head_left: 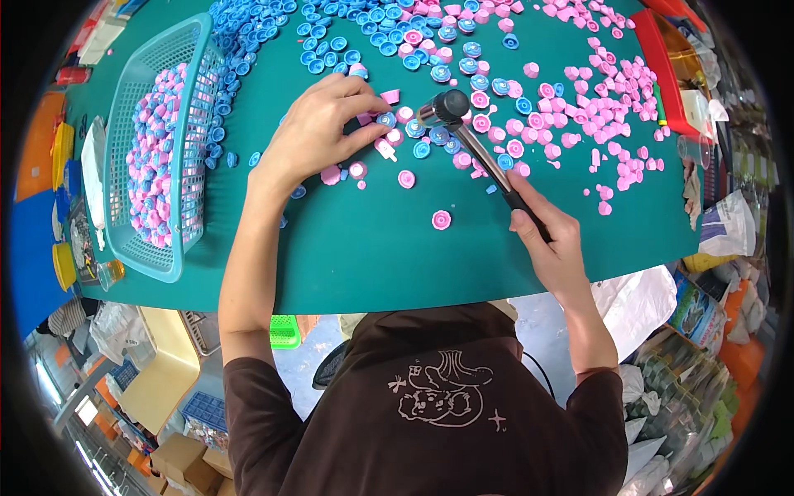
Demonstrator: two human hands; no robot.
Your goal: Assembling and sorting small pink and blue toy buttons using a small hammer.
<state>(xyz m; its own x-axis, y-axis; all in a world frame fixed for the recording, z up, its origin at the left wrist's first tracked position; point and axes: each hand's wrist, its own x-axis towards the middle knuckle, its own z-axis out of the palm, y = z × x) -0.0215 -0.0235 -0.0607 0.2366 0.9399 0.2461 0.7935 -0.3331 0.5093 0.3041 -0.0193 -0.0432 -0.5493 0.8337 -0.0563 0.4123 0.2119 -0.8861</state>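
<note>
My left hand [322,128] is over the middle of the green table. Its thumb and forefinger pinch a small blue-topped plastic piece [386,120], shaped like a cupcake. My right hand [552,240] is wrapped round the dark grip of a hammer [483,152]. The hammer's black head hangs close to the right of the pinched piece, above several small pieces. Whether the head touches any of them I cannot tell. Just below the left fingertips lies a pink popsicle-shaped piece [385,150]. A loose pink piece [441,220] sits nearer to me.
A teal mesh basket [113,198] on the left holds many pink-and-blue pieces. Blue caps [248,37] are heaped at the far left, pink cups [587,107] spread at the right. A red box [662,78] stands at the right edge of the green table [372,260].
</note>
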